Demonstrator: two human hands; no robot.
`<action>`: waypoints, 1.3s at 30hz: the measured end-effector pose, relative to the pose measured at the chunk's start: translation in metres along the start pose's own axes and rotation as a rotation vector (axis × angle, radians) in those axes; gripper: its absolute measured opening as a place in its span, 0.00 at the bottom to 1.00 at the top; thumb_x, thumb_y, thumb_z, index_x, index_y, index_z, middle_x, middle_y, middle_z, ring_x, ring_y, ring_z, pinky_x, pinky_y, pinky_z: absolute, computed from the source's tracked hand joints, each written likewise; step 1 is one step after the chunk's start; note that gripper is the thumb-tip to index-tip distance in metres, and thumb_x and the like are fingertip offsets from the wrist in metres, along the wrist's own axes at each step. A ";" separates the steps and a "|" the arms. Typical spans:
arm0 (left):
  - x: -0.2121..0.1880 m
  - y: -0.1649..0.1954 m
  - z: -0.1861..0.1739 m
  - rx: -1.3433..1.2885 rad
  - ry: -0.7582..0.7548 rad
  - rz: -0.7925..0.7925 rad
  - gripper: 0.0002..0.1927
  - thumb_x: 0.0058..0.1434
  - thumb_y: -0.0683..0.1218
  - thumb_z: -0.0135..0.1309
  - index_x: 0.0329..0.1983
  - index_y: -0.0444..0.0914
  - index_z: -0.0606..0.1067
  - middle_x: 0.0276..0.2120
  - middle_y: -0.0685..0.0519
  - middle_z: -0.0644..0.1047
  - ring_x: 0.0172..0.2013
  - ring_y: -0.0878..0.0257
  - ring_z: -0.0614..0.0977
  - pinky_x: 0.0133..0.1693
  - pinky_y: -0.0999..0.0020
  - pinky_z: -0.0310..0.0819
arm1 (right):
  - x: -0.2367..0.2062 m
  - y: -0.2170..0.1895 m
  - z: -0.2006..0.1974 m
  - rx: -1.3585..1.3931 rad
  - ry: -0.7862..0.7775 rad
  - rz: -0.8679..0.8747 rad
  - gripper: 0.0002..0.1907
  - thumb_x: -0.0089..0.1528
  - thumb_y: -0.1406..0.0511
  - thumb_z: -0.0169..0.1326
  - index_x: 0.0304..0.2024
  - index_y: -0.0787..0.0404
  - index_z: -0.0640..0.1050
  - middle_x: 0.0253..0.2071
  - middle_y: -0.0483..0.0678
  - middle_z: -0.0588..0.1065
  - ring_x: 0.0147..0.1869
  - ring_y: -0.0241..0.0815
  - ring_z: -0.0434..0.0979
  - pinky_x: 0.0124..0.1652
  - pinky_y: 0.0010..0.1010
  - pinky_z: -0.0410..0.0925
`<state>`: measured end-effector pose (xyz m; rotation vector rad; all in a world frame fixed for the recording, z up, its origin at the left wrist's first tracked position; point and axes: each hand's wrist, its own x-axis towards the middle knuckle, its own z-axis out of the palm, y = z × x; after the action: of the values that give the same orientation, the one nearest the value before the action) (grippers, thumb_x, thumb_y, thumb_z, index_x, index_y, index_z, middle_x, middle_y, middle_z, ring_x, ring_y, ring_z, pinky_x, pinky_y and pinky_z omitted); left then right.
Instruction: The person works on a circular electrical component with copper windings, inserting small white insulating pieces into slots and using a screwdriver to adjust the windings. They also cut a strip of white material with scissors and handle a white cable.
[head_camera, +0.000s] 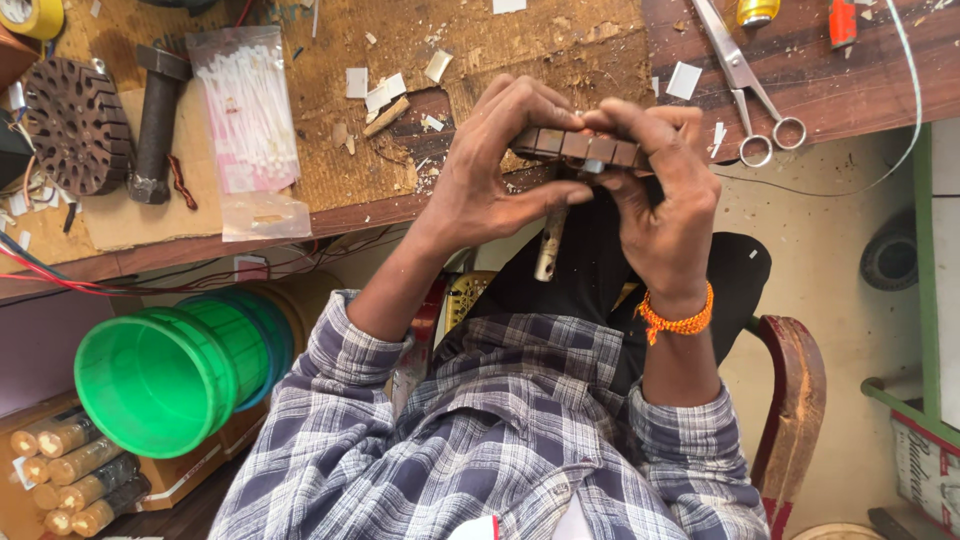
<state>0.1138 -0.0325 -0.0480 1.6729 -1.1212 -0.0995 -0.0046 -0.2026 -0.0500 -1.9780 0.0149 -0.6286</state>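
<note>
At nine o'clock on the bench (330, 215) lie a dark slotted disc (76, 125) and a bag of white ties (250, 110). At centre, our left hand (490, 180) and right hand (665, 210) both clench their fingers on a brown segmented bar (580, 147) with a pale shaft (550, 245) hanging below, held just above the bench edge. We judge it stiff, dense and best gripped at both ends. Scissors (745, 85) rest at two o'clock.
</note>
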 end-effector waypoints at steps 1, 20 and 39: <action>0.000 0.000 0.000 -0.014 0.001 0.014 0.28 0.57 0.51 0.74 0.52 0.36 0.71 0.49 0.49 0.76 0.54 0.54 0.77 0.57 0.59 0.74 | 0.001 0.000 0.000 0.022 0.000 -0.022 0.19 0.72 0.65 0.61 0.64 0.63 0.74 0.53 0.48 0.81 0.58 0.41 0.77 0.56 0.29 0.74; 0.000 -0.008 -0.001 -0.073 -0.086 0.011 0.21 0.60 0.48 0.71 0.54 0.40 0.79 0.48 0.52 0.80 0.52 0.58 0.82 0.53 0.63 0.78 | 0.000 -0.013 -0.030 0.171 -0.190 0.226 0.22 0.68 0.74 0.60 0.65 0.64 0.74 0.57 0.51 0.77 0.62 0.42 0.79 0.63 0.32 0.73; -0.006 -0.011 -0.017 -0.090 -0.023 0.001 0.29 0.57 0.57 0.71 0.54 0.39 0.74 0.45 0.54 0.75 0.51 0.60 0.77 0.56 0.62 0.72 | 0.033 -0.043 -0.011 -0.283 -0.234 -0.035 0.23 0.64 0.74 0.64 0.61 0.65 0.76 0.65 0.56 0.75 0.67 0.54 0.78 0.63 0.36 0.74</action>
<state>0.1263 -0.0164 -0.0521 1.5950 -1.1190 -0.1668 0.0084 -0.2001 0.0044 -2.3200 -0.0783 -0.4311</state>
